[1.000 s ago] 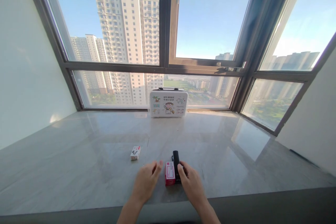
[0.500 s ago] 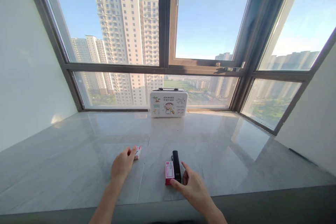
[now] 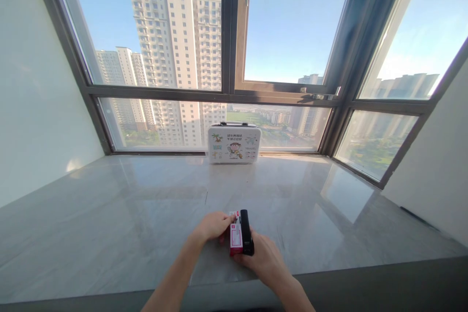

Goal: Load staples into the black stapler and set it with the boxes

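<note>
A black stapler (image 3: 246, 230) lies on the grey marble sill (image 3: 109, 224) with a red and white box (image 3: 236, 241) pressed against its left side. My right hand (image 3: 266, 259) is closed round the near ends of the two, thumb under the box and fingers along the stapler's right side. My left hand (image 3: 213, 226) pinches a small white box (image 3: 233, 214) and holds it at the far end of the red box.
A white printed carry case (image 3: 234, 144) stands upright against the window at the back of the sill. The dark window frame (image 3: 226, 92) runs behind it. White walls close in both sides, and the sill's dark front edge (image 3: 365, 287) is just below my arms.
My left hand reached left to the small white box, picked it up and brought it right to the red box. My right hand has closed on the stapler and red box.
</note>
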`<state>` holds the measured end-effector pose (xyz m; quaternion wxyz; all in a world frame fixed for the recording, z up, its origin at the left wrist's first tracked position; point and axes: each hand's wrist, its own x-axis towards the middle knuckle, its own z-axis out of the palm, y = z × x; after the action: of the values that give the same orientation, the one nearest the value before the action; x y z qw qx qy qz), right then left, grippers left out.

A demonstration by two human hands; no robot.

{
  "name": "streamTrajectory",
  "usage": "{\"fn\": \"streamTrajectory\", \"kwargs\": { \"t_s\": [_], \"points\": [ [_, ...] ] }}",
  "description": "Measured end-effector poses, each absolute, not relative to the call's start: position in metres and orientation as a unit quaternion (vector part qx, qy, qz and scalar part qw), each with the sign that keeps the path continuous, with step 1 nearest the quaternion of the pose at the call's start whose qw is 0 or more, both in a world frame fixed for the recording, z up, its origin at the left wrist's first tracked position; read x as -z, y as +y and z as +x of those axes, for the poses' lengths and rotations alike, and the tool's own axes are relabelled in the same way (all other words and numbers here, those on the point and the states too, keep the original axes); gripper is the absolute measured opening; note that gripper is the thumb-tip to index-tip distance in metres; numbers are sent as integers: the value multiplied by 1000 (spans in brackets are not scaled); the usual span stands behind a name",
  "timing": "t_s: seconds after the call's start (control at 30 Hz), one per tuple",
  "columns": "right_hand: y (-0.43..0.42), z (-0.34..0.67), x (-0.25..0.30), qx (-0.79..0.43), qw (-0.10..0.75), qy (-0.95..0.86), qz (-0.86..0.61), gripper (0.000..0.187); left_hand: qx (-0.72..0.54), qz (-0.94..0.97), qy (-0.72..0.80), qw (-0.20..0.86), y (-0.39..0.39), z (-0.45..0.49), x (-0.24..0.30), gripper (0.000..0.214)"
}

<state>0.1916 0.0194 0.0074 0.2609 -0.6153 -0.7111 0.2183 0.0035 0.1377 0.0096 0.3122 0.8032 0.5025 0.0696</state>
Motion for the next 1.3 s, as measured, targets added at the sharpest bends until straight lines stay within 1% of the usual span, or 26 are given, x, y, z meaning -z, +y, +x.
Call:
{"fn": "streamTrajectory", "kwargs": {
  "t_s": [0.1,0.2,0.33,0.47,0.57,0.63,0.73,0.77,0.8,0.83,0.87,0.93,0.97,1.0,1.07,1.1,1.17,1.23,1.3],
  "points": [
    [24,206,-7,-244,268,-715,-597,45,-38,801,480,355,141,12,-12,78],
    [29,235,-7,-273,274,-715,-582,45,-29,798,469,377,144,40,-5,81],
    [32,298,-10,-296,279,-690,-599,42,-36,801,466,375,150,111,6,81],
    [34,363,-11,-314,281,-656,-627,46,-47,802,466,372,152,187,5,76],
    [39,395,-6,-323,280,-649,-629,49,-60,798,471,371,151,225,1,77],
    [43,411,4,-319,280,-651,-629,59,-67,790,481,375,151,234,1,82],
    [41,435,24,-291,291,-639,-650,92,-79,767,515,374,154,215,2,92],
    [38,443,30,-282,296,-631,-659,100,-88,759,530,368,154,198,2,93],
    [34,450,34,-275,299,-626,-666,103,-102,751,546,357,155,177,1,93],
    [28,456,36,-269,298,-624,-670,99,-117,743,563,343,153,152,0,91],
    [22,461,37,-266,292,-628,-670,88,-136,736,578,325,150,124,0,87],
    [10,463,32,-262,265,-646,-666,56,-163,720,611,287,138,65,-1,76],
    [4,460,29,-259,249,-656,-664,44,-174,713,625,266,129,38,-1,70],
    [-1,455,25,-253,235,-664,-663,38,-185,709,636,241,119,14,1,63],
    [-9,437,18,-234,215,-675,-666,33,-209,714,644,175,101,-21,6,47],
    [-11,425,15,-220,209,-678,-669,31,-225,733,633,107,94,-30,10,42],
    [-15,395,10,-192,200,-688,-671,28,-234,756,611,26,89,-36,17,36],
    [-19,362,3,-178,187,-704,-661,26,-233,776,587,-11,93,-32,23,36],
    [-26,329,-11,-209,187,-720,-635,27,-228,792,566,-20,104,-26,26,37]
  ]
}}
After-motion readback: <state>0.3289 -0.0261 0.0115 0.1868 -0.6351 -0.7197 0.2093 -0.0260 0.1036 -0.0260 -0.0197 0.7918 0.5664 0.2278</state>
